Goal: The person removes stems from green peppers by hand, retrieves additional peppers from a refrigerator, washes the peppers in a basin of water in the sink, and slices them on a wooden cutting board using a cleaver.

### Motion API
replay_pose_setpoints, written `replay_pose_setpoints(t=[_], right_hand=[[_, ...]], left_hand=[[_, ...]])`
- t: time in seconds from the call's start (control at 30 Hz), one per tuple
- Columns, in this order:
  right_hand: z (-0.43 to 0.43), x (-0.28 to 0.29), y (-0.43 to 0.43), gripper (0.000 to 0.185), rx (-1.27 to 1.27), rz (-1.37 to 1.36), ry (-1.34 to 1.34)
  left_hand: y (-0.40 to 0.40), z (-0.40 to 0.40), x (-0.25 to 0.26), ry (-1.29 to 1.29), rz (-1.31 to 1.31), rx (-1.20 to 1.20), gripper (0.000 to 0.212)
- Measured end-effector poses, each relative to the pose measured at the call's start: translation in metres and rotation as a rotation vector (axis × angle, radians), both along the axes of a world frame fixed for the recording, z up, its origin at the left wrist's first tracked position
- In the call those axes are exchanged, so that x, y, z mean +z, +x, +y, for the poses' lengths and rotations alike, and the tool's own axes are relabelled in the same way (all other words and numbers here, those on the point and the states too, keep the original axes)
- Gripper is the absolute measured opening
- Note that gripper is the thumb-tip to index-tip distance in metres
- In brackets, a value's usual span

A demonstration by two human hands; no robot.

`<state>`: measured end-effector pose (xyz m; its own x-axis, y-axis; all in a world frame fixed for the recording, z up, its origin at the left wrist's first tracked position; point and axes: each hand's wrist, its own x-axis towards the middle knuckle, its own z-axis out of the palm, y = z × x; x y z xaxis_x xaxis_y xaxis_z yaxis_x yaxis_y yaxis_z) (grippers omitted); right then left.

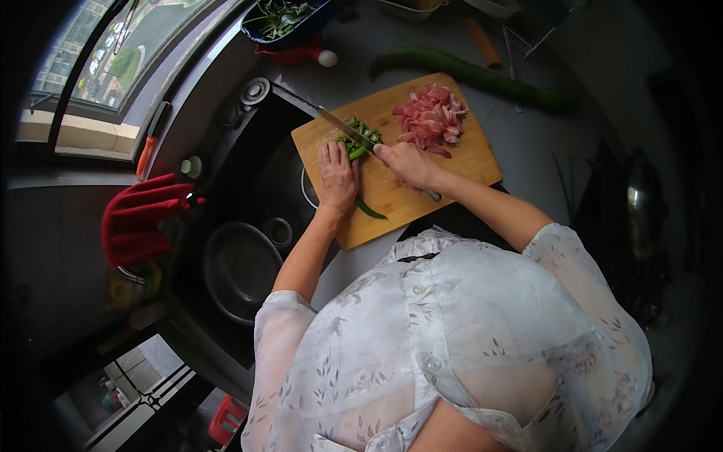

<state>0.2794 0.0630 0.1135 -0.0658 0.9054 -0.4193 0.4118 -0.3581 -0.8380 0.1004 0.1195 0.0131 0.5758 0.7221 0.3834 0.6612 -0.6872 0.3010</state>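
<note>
A wooden cutting board [406, 200] lies tilted before me, its left part reaching over the dark sink. My left hand [338, 176] rests on it, fingers together, holding down a long green chili pepper [370, 210] whose tail curves out beside the palm. In my right hand [411, 165] is a kitchen knife [343, 127], gripped by its handle. The blade crosses the pile of chopped green pepper [370, 134], close to my left fingertips. Sliced raw pink meat [432, 116] is heaped at the board's far right.
Behind the board lie a long green gourd [474, 73] and an orange elongated object [483, 45]. A blue basket [265, 39] holds leafy greens. Left are the sink [277, 135], a dark round pan [243, 271] and a red cloth [141, 217]. An orange-handled tool [148, 148] leans by the window.
</note>
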Motion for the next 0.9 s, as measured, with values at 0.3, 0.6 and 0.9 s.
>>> replay_pose_setpoints(t=[0.3, 0.6, 0.9], right_hand=[[-0.001, -0.006, -0.018, 0.056, 0.165, -0.395, 0.097], [0.025, -0.022, -0.026, 0.059, 0.147, -0.36, -0.001], [0.035, -0.053, -0.029, 0.06, 0.031, -0.271, 0.309]], left_hand=[[0.002, 0.001, 0.0, 0.0, -0.002, -0.032, 0.047], [0.002, 0.005, -0.004, 0.021, -0.026, -0.052, 0.046], [0.002, 0.003, 0.001, 0.038, -0.037, -0.031, 0.042]])
